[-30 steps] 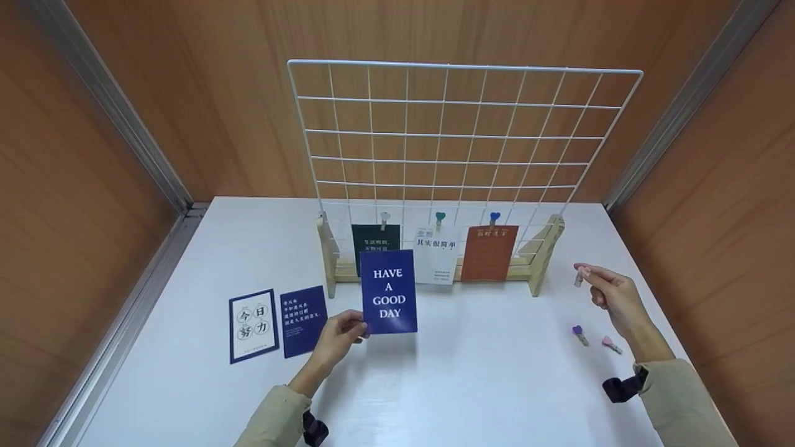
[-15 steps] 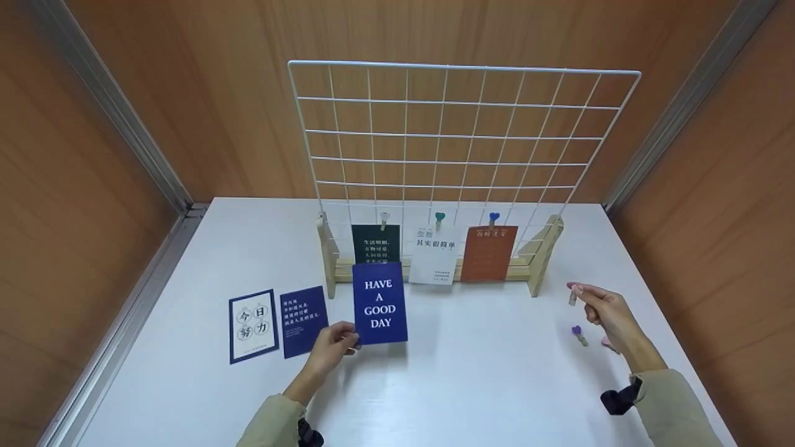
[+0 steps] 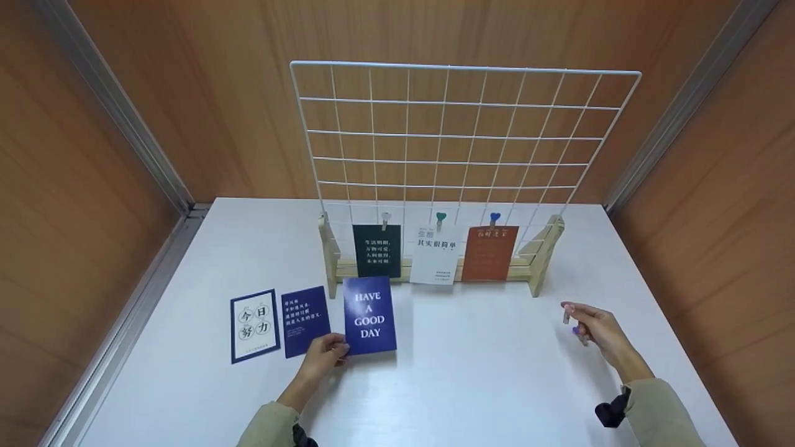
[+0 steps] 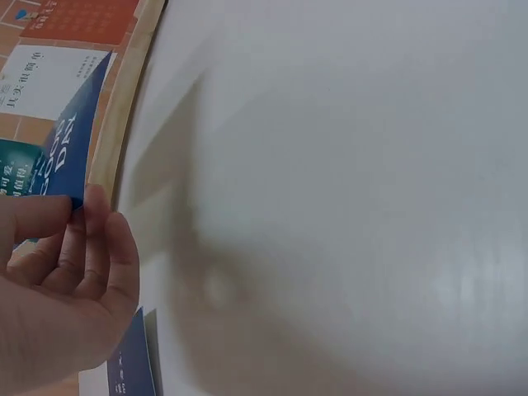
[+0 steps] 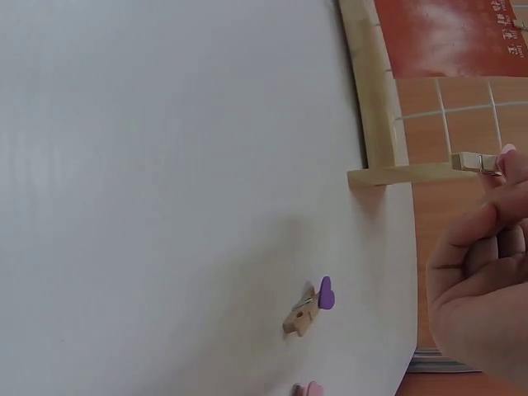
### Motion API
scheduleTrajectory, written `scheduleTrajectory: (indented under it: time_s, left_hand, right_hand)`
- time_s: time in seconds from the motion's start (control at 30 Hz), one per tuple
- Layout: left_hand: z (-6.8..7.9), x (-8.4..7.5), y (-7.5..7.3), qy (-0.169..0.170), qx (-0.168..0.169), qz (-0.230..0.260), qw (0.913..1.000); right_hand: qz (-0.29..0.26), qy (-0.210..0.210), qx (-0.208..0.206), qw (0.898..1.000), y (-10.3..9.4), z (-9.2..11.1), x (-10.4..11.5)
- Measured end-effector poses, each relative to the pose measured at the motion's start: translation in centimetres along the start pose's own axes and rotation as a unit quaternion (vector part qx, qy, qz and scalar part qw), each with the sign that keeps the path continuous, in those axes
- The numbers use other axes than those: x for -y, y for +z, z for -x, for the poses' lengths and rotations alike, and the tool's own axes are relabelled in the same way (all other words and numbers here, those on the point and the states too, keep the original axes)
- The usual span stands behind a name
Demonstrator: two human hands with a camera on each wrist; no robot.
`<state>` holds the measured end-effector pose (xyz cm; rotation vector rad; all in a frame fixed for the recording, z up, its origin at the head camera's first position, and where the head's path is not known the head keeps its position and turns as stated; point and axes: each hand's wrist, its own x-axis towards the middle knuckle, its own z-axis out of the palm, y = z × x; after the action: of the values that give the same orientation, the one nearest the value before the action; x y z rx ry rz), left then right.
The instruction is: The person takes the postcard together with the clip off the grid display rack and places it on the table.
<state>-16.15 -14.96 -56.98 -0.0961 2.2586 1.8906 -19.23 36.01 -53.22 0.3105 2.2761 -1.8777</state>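
My left hand (image 3: 320,363) pinches a blue card (image 3: 370,315) reading "HAVE A GOOD DAY" by its lower left corner, raised off the table. In the left wrist view, the thumb and fingers of that hand meet on the card's edge. My right hand (image 3: 605,340) pinches a small wooden clothespin (image 5: 472,162) with a pink end, above the table's right side. Below it lies a purple heart clothespin (image 5: 307,308). Another clothespin with a pink heart (image 5: 313,389) shows partly at the bottom of the right wrist view; the hand hides it in the head view.
A white wire grid (image 3: 466,66) stands in wooden feet (image 3: 547,254). Clothespins hold a green card (image 3: 377,253), a white card (image 3: 433,257) and an orange-red card (image 3: 489,254) on it. A white card with blue border (image 3: 255,347) and a dark blue card (image 3: 304,329) lie at left.
My left hand has moved left and towards me with the blue card, uncovering the green card behind. My right hand has come lower and slightly left, still holding the clothespin.
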Motion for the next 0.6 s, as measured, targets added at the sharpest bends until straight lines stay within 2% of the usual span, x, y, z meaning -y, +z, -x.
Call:
scheduleTrajectory:
  time_s: [0.2,0.47,0.6]
  left_hand:
    - [0.1,0.4,-0.2,-0.04,-0.013,-0.007,0.9991]
    - [-0.3,1.3,-0.5,-0.06,-0.036,-0.017,0.9974]
    - [-0.6,1.7,-0.7,-0.07,-0.039,-0.033,0.9963]
  right_hand:
    - [0.026,0.018,-0.011,0.999,-0.1,-0.2,-1.2]
    - [0.083,0.033,-0.016,0.996,-0.5,-0.6,-2.5]
    - [0.09,0.053,-0.014,0.994,-0.8,-0.9,-3.0]
